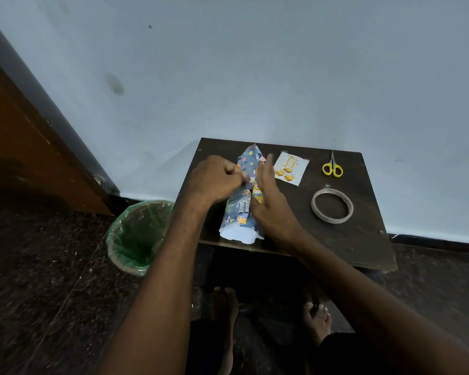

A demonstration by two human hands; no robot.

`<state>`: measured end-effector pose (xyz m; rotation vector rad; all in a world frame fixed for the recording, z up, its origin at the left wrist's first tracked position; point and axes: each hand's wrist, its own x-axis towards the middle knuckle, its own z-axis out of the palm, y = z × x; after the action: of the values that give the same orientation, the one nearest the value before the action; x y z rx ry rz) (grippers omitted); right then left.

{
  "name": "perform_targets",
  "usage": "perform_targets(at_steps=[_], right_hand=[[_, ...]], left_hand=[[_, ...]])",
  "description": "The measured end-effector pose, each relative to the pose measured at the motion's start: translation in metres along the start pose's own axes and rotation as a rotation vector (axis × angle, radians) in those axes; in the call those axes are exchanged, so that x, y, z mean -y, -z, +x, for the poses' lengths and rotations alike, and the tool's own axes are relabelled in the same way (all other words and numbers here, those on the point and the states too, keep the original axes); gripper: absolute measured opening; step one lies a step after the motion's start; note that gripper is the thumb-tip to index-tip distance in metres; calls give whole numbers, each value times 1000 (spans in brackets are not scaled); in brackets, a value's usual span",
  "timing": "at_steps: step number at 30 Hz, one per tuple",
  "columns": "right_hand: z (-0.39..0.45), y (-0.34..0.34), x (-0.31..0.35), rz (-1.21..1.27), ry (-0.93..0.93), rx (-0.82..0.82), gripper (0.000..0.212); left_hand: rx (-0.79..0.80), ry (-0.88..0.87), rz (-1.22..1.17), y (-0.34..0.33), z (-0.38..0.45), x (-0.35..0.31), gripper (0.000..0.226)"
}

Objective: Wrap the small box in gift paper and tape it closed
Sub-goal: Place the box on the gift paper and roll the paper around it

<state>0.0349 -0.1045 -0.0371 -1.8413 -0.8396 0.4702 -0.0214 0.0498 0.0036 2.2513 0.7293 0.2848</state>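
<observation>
Seam-closing step: left hand pinched gift paper overlap, right hand flat, fingers straight against it; tape roll needed next.

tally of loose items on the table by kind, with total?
Wrapped parcel in gift paper: 1
Greeting card: 1
Scissors, yellow handles: 1
Tape roll: 1
Total: 4

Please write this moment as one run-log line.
left hand: pinches gift paper | right hand: flat on paper | tape roll: untouched
</observation>
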Motion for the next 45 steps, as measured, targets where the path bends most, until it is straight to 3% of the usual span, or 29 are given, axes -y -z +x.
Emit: perform_targets(at_steps=[7,13,18,23,26,30,33,36,39,42,45], right_hand=[[5,18,1,266,-122,138,107],[7,30,-7,220,-66,259,132],[7,15,-4,104,-24,175,148],[3,16,11,446,-145,59,115],[3,23,7,366,-153,-56,100],[1,30,-1,124,-90,-255,102],[4,33,-3,147,-57,-329,96],[5,37,-2,251,-58,-387,76],[9,49,-10,215,-86,-489,64],[12,64,-15,108,-122,-347,78],[14,73,-18,174,-112,-182,71]], left_hand=[[108,-130,-56,-1,6,15,17],[153,-132,-127,-2,7,17,30],[133,-158,-90,-3,8,16,30],[74,-141,-10,-3,3,6,27],[33,-153,16,-5,-1,1,28],[69,-202,125,-8,-2,-1,54],[74,-219,171,-7,-3,-3,62],[64,-201,193,-4,-3,-2,60],[61,-200,97,2,0,1,58],[75,-243,-20,9,1,2,60],[138,-266,-67,7,-1,1,60]])
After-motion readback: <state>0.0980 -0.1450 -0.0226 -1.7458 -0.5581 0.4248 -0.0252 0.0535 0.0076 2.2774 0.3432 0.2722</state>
